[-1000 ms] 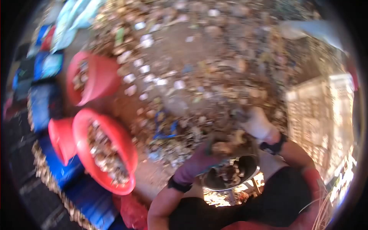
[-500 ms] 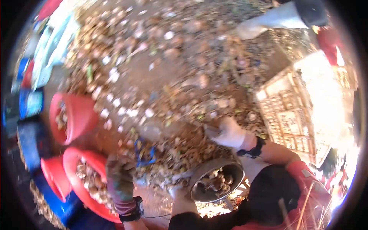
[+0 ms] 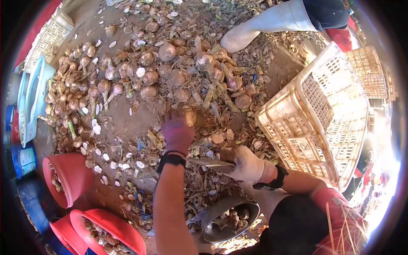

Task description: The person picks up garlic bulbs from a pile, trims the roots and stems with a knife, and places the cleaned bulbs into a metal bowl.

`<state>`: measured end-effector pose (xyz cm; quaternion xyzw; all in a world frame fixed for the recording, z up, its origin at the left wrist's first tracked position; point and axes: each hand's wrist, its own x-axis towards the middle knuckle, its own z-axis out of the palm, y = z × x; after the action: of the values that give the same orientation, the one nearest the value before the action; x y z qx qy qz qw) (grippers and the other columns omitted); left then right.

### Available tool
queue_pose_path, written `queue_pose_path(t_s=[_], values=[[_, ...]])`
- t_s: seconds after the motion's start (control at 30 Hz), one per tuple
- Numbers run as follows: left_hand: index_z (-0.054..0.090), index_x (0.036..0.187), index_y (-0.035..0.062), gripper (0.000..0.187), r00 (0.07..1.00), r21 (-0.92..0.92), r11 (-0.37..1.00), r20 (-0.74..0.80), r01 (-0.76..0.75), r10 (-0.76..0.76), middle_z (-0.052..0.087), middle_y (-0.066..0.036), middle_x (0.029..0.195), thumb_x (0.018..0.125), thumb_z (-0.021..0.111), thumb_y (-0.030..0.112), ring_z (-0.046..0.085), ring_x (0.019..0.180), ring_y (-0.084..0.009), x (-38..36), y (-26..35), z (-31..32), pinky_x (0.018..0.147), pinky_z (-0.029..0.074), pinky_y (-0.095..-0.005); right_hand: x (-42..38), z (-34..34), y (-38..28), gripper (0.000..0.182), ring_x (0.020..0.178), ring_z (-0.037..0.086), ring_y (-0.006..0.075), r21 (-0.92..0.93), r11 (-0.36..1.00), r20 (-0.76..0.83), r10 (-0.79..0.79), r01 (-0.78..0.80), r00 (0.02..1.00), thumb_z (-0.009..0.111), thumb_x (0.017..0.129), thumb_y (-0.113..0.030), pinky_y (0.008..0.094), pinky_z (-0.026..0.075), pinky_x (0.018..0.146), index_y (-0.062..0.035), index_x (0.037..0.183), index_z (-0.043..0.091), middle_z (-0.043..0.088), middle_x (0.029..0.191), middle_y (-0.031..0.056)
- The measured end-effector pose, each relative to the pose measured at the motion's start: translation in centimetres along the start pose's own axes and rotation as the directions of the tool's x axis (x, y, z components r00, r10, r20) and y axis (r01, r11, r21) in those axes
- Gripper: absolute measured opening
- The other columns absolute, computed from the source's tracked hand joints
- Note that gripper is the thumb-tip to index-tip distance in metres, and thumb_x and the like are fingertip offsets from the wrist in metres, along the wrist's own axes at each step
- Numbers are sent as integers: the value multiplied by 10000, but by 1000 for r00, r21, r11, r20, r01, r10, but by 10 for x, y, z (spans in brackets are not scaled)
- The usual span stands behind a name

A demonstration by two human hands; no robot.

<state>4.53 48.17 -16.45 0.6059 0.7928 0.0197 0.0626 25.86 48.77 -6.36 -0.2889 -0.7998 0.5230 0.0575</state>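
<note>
My left hand (image 3: 178, 132), in a purple-pink glove, reaches to the ground at the edge of the pile. Its fingers are stretched out and apart, next to a garlic bulb (image 3: 189, 116); whether they touch it is hard to tell. In a pale, soiled glove, my right hand (image 3: 245, 164) is closed on the handle of a knife (image 3: 209, 162). The blade points left, just below my left wrist. Many garlic bulbs (image 3: 149, 77) with dry stalks lie beyond both hands. Below my right hand, a dark metal bowl (image 3: 207, 231) contains several bulbs.
A pale plastic crate (image 3: 293, 127) stands tilted at right. Red buckets (image 3: 74, 178) stand at lower left, one a wide red tub (image 3: 131, 231) holding bulbs. Another person's grey boot (image 3: 272, 22) rests among the debris at the top. White cut slices (image 3: 97, 128) litter the ground.
My left hand has moved from beside the red tub up and right to the garlic pile. My right hand still holds the knife, now slightly lower in view. The view has shifted and sharpened.
</note>
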Motion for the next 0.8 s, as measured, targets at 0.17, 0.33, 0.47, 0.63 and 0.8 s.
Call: queue_pose_path(t_s=[0.17, 0.33, 0.47, 0.63, 0.8], values=[[449, 1303, -2, 650, 929, -801, 526, 366, 285, 55, 622, -125, 1079, 772, 733, 243, 621, 912, -203, -55, -27, -50, 866, 478, -306, 9, 4, 8, 218, 630, 587, 378, -65, 984, -79, 163, -168, 983, 651, 792, -274, 431, 479, 555, -57, 789, 635, 595, 664, 171], [480, 1217, -7, 542, 911, -906, 106, 411, 410, -18, 626, -84, 1056, 778, 763, 138, 604, 918, -156, -130, -18, -87, 807, 491, -284, 10, 28, 0, 174, 631, 593, 364, -199, 974, 0, -115, 113, 993, 644, 731, -242, 455, 475, 556, -81, 795, 639, 591, 649, 167], [477, 1213, -7, 512, 929, -920, 161, 335, 358, -156, 631, -87, 1044, 791, 743, 104, 596, 970, -150, -169, -18, -88, 841, 485, -280, 8, 41, -4, 211, 609, 574, 381, -257, 951, 85, -156, 173, 984, 669, 719, -252, 443, 460, 529, -70, 808, 611, 562, 629, 158], [484, 1227, -20, 510, 877, -924, -157, 380, 348, -296, 624, -115, 1069, 795, 722, 111, 606, 953, -163, -200, 1, -108, 831, 485, -287, 7, 59, -5, 216, 594, 583, 370, -383, 876, 95, -279, 294, 956, 639, 746, -246, 456, 461, 537, -55, 841, 605, 546, 601, 145], [391, 1350, 1, 501, 998, -863, 504, -59, -41, -19, 569, -117, 1164, 887, 560, 93, 571, 1047, -208, -237, -8, -138, 843, 484, -298, 19, 52, 38, 209, 619, 624, 338, -249, 925, -54, 281, -285, 958, 573, 867, -215, 402, 493, 572, -18, 886, 639, 628, 689, 176]])
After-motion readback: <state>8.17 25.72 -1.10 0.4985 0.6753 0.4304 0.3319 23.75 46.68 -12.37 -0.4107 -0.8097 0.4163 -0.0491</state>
